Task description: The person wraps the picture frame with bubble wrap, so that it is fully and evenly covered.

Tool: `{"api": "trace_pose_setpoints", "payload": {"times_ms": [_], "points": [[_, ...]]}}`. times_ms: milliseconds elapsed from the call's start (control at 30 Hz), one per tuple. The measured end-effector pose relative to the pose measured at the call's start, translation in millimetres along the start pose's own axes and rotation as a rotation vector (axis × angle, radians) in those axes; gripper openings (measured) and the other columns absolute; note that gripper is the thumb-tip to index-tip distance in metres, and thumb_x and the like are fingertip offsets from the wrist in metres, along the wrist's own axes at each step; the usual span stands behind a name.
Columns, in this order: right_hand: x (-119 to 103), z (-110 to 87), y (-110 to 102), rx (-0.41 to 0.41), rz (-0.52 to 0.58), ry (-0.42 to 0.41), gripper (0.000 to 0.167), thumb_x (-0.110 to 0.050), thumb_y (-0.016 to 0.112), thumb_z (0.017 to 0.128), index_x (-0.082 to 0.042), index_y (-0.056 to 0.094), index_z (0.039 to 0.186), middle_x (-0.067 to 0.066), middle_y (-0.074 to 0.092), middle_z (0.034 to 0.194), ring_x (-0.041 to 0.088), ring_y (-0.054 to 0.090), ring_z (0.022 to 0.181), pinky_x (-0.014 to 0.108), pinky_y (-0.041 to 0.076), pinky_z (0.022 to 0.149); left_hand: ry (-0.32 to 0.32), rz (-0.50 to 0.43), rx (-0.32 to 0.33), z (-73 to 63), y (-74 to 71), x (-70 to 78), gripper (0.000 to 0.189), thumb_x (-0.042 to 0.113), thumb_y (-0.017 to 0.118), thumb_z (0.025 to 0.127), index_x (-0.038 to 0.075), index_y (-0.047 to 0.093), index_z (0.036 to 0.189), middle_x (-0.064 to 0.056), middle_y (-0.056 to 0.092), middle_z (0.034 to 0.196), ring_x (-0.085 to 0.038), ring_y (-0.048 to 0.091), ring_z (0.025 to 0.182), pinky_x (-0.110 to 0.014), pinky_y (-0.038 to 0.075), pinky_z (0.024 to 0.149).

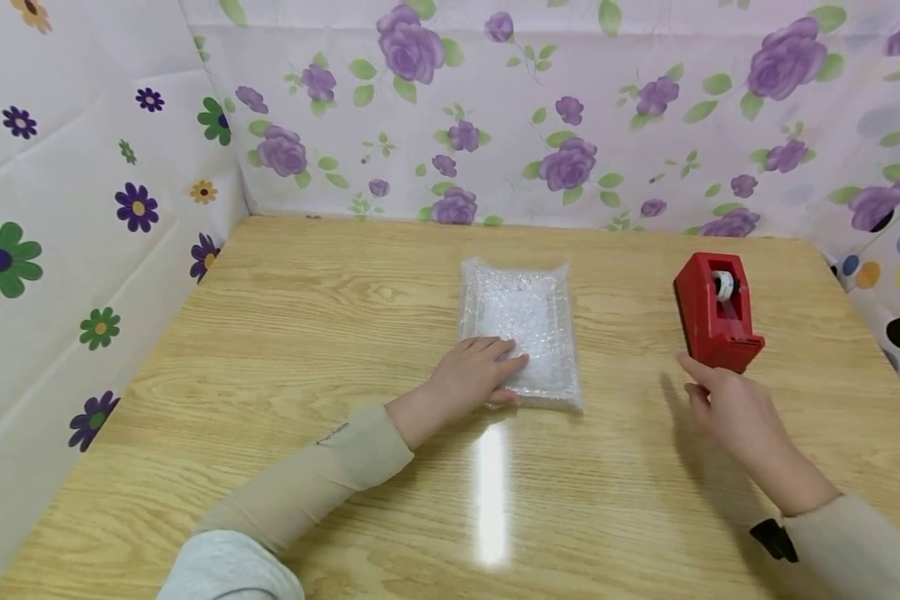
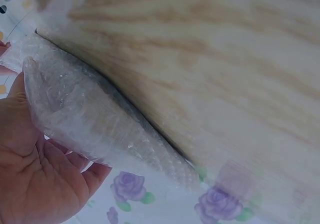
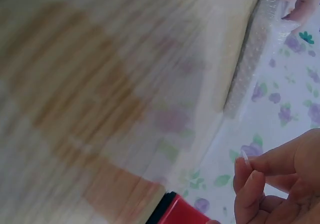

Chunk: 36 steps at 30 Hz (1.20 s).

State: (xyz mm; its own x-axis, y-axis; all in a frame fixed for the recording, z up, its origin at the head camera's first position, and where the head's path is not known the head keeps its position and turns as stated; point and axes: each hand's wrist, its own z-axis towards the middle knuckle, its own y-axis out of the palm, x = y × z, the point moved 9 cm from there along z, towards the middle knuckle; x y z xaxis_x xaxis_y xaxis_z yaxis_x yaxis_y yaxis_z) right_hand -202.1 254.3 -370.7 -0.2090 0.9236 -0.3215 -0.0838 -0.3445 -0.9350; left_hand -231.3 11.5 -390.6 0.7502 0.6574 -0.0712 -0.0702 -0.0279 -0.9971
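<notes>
A flat package in clear bubble wrap [image 1: 528, 312] lies on the table. My left hand [image 1: 476, 375] rests on its near left part with the fingers spread. From the left wrist view, the fingers of that hand [image 2: 45, 169] lie against the crinkled bubble wrap [image 2: 95, 109]. My right hand [image 1: 742, 417] is over the table, just in front of a red tape dispenser [image 1: 705, 321]. Between thumb and index finger this hand [image 3: 280, 179] pinches a small strip of clear tape [image 3: 245, 157], most of it hidden by the fingers.
The wood-grain table [image 1: 330, 300] reaches back to a wall covering with purple flowers [image 1: 495, 108]. Another flowered sheet [image 1: 82, 208] hangs along the left side, and a dotted one [image 1: 896, 283] on the right. A white tape roll [image 1: 723, 285] sits in the dispenser.
</notes>
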Motion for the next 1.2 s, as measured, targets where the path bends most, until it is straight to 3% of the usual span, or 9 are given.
{"api": "trace_pose_setpoints", "payload": {"times_ms": [200, 300, 400, 533, 767, 833, 1000, 1200], "points": [[-11.9, 8.6, -0.4, 0.068, -0.008, -0.057, 0.047, 0.002, 0.065, 0.081, 0.005, 0.056, 0.127, -0.002, 0.039, 0.05, 0.013, 0.029, 0.047, 0.024, 0.023, 0.043, 0.005, 0.014, -0.015, 1.9, 3.0, 0.4, 0.058, 0.053, 0.05, 0.089, 0.02, 0.051, 0.137, -0.008, 0.051, 0.14, -0.024, 0.048, 0.129, -0.037, 0.041, 0.107], [-19.3, 12.8, -0.9, 0.099, 0.013, -0.072, 0.046, 0.003, 0.065, 0.081, 0.004, 0.057, 0.127, 0.003, 0.049, 0.054, 0.013, 0.031, 0.048, 0.023, 0.025, 0.042, 0.014, 0.029, -0.027, 3.6, 3.5, 2.3, 0.058, 0.054, 0.049, 0.09, 0.02, 0.05, 0.138, -0.007, 0.05, 0.14, -0.023, 0.047, 0.129, -0.037, 0.041, 0.107], [-30.3, 19.5, 1.2, 0.102, 0.038, -0.098, 0.047, 0.005, 0.065, 0.082, 0.004, 0.056, 0.128, 0.015, 0.065, 0.071, 0.013, 0.036, 0.049, 0.023, 0.029, 0.041, 0.016, 0.059, -0.041, 4.6, 4.1, 3.6, 0.059, 0.055, 0.047, 0.09, 0.022, 0.05, 0.138, -0.006, 0.05, 0.141, -0.022, 0.047, 0.129, -0.036, 0.041, 0.107], [-47.8, 31.4, 7.9, 0.061, 0.043, -0.147, 0.048, 0.004, 0.063, 0.084, 0.005, 0.053, 0.13, 0.027, 0.068, 0.097, 0.016, 0.045, 0.053, 0.024, 0.036, 0.045, 0.009, 0.067, -0.044, 4.6, 3.3, 3.8, 0.058, 0.055, 0.047, 0.09, 0.022, 0.05, 0.138, -0.006, 0.05, 0.14, -0.022, 0.048, 0.129, -0.036, 0.042, 0.107], [-72.6, 48.4, 14.6, 0.014, 0.018, -0.223, 0.062, 0.001, 0.065, 0.084, 0.0, 0.041, 0.141, 0.014, 0.067, 0.076, 0.014, 0.044, 0.051, 0.027, 0.038, 0.047, 0.004, 0.062, -0.027, 2.9, 1.8, 2.6, 0.058, 0.055, 0.049, 0.089, 0.022, 0.051, 0.137, -0.006, 0.051, 0.139, -0.022, 0.048, 0.128, -0.036, 0.042, 0.106], [-80.8, 51.9, 16.1, 0.014, 0.003, -0.273, 0.066, 0.001, 0.067, 0.083, -0.002, 0.038, 0.143, 0.01, 0.067, 0.075, 0.014, 0.048, 0.052, 0.033, 0.044, 0.054, 0.002, 0.06, -0.022, 2.2, 1.4, 1.8, 0.058, 0.055, 0.049, 0.089, 0.021, 0.052, 0.136, -0.006, 0.052, 0.139, -0.022, 0.049, 0.128, -0.036, 0.042, 0.106], [-97.1, 57.1, 16.9, 0.092, -0.071, -0.416, 0.055, 0.001, 0.071, 0.079, 0.003, 0.044, 0.127, 0.007, 0.067, 0.078, 0.022, 0.058, 0.06, 0.045, 0.049, 0.065, 0.0, 0.053, 0.002, 0.3, 0.6, 0.3, 0.058, 0.055, 0.05, 0.088, 0.021, 0.053, 0.135, -0.006, 0.053, 0.138, -0.023, 0.05, 0.127, -0.036, 0.043, 0.105], [-103.0, 57.7, 12.5, 0.181, -0.109, -0.488, 0.036, 0.005, 0.071, 0.076, 0.001, 0.052, 0.106, 0.011, 0.067, 0.079, 0.026, 0.058, 0.061, 0.037, 0.048, 0.05, -0.008, 0.045, 0.002, -1.7, 0.3, -1.1, 0.058, 0.055, 0.049, 0.089, 0.021, 0.053, 0.136, -0.006, 0.053, 0.138, -0.022, 0.049, 0.127, -0.036, 0.043, 0.105]]}}
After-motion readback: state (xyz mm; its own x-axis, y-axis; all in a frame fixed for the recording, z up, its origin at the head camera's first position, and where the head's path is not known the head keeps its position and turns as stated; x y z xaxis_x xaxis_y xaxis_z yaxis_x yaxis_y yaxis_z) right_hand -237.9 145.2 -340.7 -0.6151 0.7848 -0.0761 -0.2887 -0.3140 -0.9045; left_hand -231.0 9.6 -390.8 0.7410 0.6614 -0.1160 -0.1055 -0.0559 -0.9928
